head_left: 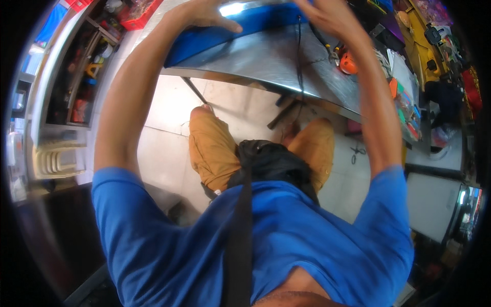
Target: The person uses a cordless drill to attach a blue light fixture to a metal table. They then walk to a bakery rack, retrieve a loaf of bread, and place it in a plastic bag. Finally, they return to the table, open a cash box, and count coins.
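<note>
A long blue panel or sheet (pixel 197 48) with a glossy surface lies along the far part of a metal table (pixel 255 56). My left hand (pixel 212 15) is over its left part, thumb stretched out across the blue; the other fingers run past the upper edge of the view. Near the panel's right end is my right hand (pixel 330 18), smeared by motion and partly cut off, so I cannot tell whether it grips anything. A dark cord (pixel 299 56) hangs down over the table's near edge. Close to my right forearm sits an orange round object (pixel 348 62).
Tools and mixed goods crowd the table's right side, with a yellow-brown surface (pixel 429 46) beyond. Stacked cream plastic stools (pixel 53 159) and a shelf (pixel 76 77) stand at the left. My knees are under the table edge, above a tiled floor (pixel 163 110).
</note>
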Demonstrator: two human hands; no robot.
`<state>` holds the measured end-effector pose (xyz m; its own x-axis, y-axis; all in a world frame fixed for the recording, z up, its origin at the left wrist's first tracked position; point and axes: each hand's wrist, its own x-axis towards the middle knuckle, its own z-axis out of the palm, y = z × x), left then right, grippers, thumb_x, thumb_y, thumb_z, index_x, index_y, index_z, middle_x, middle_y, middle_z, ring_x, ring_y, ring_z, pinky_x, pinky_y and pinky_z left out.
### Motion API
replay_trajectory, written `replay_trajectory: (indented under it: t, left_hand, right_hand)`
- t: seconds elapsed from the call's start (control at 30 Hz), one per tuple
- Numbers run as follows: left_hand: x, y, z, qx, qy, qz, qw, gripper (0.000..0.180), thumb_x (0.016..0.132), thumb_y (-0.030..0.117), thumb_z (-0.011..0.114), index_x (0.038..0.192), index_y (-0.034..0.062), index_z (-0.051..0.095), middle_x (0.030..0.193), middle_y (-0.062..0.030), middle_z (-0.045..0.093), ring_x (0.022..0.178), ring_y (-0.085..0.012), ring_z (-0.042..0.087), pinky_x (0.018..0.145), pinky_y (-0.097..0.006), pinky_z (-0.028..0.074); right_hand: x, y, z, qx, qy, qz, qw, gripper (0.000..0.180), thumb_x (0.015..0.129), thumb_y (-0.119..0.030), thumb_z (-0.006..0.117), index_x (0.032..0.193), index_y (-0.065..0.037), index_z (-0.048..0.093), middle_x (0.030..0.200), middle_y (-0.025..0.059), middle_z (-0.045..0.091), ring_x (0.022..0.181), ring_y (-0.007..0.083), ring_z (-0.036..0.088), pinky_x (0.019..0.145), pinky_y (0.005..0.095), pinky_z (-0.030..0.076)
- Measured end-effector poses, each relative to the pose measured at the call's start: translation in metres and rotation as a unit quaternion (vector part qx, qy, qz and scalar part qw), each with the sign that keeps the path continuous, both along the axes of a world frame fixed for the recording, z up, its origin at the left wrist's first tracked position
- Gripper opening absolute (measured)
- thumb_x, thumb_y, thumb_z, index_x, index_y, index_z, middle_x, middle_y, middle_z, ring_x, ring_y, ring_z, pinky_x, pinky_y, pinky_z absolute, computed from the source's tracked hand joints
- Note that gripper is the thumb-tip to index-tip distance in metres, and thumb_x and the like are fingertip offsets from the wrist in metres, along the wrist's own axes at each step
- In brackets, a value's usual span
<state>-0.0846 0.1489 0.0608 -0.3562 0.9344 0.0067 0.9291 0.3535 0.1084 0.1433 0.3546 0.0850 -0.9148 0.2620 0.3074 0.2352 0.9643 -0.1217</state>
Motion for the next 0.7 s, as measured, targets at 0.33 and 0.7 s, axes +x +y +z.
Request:
replay_trajectory:
  t: [0.33,0.7]
  left_hand:
    - [0.027,0.038,0.014,-0.065,-0.09,-0.025,0.993,0.069,0.065,0.041,0.085,0.116,-0.0014,0.066,0.101,-0.022,0.07,0.087,-0.0324,0.069,0.081,-0.041,0.054]
    - [0.031,0.043,-0.038,0.004,-0.117,-0.021,0.993,0.075,0.071,0.051,0.077,0.128,0.0053,0.059,0.126,-0.0179,0.062,0.113,-0.0343,0.062,0.091,-0.044,0.053]
  right_hand:
    - [-0.146,-0.001,-0.036,-0.084,-0.034,0.167,0.982,0.041,0.101,-0.035,0.041,0.107,-0.001,0.064,0.105,0.0196,0.068,0.097,0.0343,0.064,0.087,0.0456,0.048]
    - [-0.105,-0.027,-0.049,-0.08,0.044,0.08,0.993,0.026,0.095,-0.03,0.052,0.095,-0.013,0.071,0.095,0.0097,0.072,0.088,0.0277,0.068,0.083,0.0395,0.052]
